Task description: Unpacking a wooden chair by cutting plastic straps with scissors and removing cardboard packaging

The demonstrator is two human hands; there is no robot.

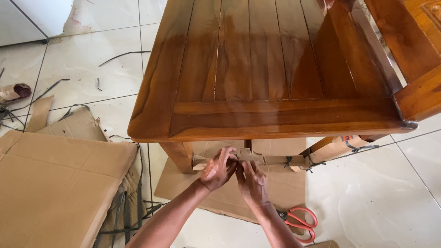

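Head view: you're looking down over a glossy wooden chair [275, 69], seat slats running away from you. Both your hands are low under the front edge, side by side & touching, on the brown paper wrap [268, 160] round the front rail. Your left hand [219, 169] has fingers curled over the wrap's top, pinching it. Your right hand [251, 181] is just beside it, fingers bent up onto the same wrap; can't tell how tight the pinch is. Wrap runs right along the rail, tied w/ dark straps [312, 163] near the right leg [337, 147], also paper-wrapped. Red-handled scissors [301, 222] lie on the floor just right of your right forearm. Flat cardboard [55, 183] lies to the left, more under the chair. Strap offcuts [121, 56] scattered on the pale tiles
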